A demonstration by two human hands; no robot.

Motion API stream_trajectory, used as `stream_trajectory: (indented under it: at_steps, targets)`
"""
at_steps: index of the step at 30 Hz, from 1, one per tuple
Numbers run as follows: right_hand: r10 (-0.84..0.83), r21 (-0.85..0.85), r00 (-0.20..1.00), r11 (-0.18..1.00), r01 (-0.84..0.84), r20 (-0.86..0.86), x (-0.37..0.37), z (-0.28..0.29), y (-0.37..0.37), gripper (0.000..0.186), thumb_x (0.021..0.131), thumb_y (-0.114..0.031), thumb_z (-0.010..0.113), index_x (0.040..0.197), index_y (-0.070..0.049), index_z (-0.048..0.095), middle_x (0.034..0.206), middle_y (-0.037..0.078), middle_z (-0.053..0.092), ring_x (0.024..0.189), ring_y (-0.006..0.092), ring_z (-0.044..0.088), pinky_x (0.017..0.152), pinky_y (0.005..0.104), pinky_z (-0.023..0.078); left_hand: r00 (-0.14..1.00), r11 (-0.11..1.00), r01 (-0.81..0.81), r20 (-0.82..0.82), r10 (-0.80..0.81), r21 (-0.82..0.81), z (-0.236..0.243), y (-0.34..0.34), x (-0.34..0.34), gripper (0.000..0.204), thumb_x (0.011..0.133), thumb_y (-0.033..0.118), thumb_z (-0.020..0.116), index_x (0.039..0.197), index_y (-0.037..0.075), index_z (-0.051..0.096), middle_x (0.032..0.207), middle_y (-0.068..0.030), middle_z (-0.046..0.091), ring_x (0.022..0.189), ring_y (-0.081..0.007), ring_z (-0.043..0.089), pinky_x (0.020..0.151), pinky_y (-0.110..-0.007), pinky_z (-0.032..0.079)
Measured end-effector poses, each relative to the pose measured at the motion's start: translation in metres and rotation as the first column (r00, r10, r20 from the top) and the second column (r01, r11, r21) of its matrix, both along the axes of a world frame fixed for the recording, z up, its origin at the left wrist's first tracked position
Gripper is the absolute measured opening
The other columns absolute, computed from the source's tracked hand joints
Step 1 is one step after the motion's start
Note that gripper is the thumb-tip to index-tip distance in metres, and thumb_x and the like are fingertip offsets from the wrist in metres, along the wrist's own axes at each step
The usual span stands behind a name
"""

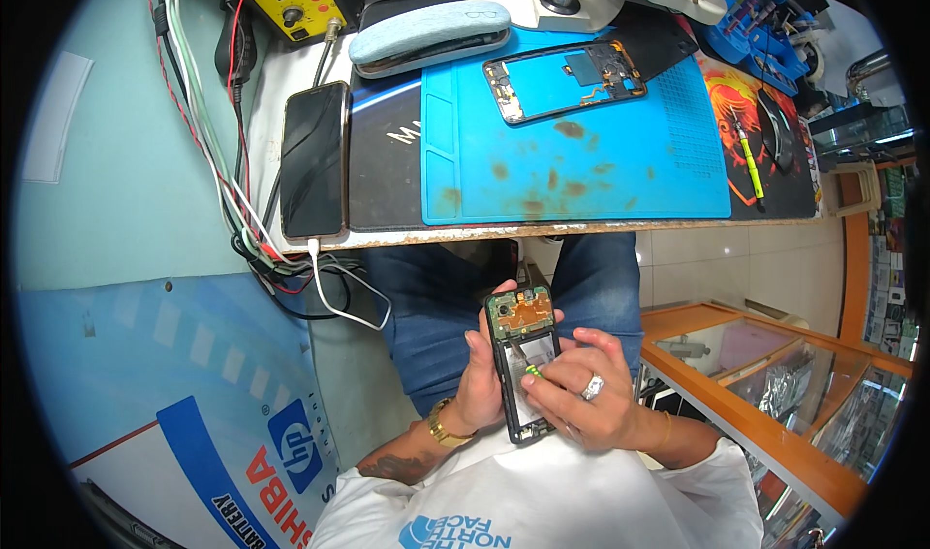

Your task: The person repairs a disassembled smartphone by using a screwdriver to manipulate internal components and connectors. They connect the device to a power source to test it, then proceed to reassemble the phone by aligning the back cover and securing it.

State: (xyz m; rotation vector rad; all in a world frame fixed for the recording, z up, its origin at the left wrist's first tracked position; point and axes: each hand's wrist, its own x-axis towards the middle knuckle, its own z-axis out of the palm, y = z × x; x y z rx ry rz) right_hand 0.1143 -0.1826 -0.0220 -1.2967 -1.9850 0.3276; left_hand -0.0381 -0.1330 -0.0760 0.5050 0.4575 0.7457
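- The opened phone (513, 394) was held above the person's lap, just in front of the desk (581, 226), its board end pointing toward the desk.
- The left hand (477, 382) was closed around the phone's left side, steadying it.
- The right hand (586, 402) pinched a slim green-handled tool (533, 370), its tip over the phone's open bay; from where I stood, I couldn't tell whether it touched.
- Those right fingers blocked part of the bay and most of the tool's handle.
- A blue mat (475, 161), stained brown in places, covered the middle of the desk, with a bare phone frame (542, 84) lying near its far edge.
- A pale blue case (431, 37) sat at the mat's far left corner.
- Left of the mat lay a dark-screened phone (315, 161), a white cable (315, 264) plugged into its near end.
- Loose cables (208, 132) ran down past the desk's left end.
- To the right were a yellow-green pen-like tool (751, 166) and a black mouse (774, 130).
- A wood-edged glass cabinet (722, 399) stood close by the person's right arm.
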Motion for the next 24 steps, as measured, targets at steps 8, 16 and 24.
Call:
stream_trajectory:
  at_steps: [8,16,24]
  targets:
    - [0.005,-0.116,0.999,0.993,-0.01,-0.042,0.012,0.017,0.011,0.029,0.073,-0.01,0.077,0.101,-0.007,0.071,0.085,0.002,0.063,0.081,0.0199,0.06,0.091,0.0488,0.044,0.999,0.997,0.029,-0.028,-0.027,0.067,-0.004,0.0,-0.004,0.086,0.092,0.075,0.019,0.155,0.017,0.005,0.144,-0.0269,0.04,0.123,-0.0355,0.054,0.103,-0.049,0.045]
    - [0.088,-0.135,0.996,0.987,-0.091,-0.029,0.016,0.017,0.018,0.03,0.073,-0.008,0.074,0.102,-0.005,0.07,0.084,0.002,0.063,0.08,0.0198,0.059,0.092,0.0487,0.044,0.993,0.98,0.025,-0.119,-0.002,0.197,-0.003,0.0,-0.004,0.088,0.093,0.072,0.03,0.154,0.014,0.005,0.142,-0.0203,0.04,0.12,-0.0305,0.054,0.101,-0.045,0.046]
    - [0.061,0.031,0.986,0.997,-0.067,0.156,0.003,0.006,0.01,0.029,0.072,-0.012,0.073,0.101,-0.01,0.07,0.084,0.0,0.064,0.079,0.0183,0.061,0.094,0.0468,0.045,0.99,0.989,-0.043,-0.124,0.061,0.145,0.0,0.0,0.0,0.089,0.092,0.075,0.027,0.154,0.016,0.007,0.142,-0.0224,0.043,0.122,-0.033,0.055,0.103,-0.047,0.045]
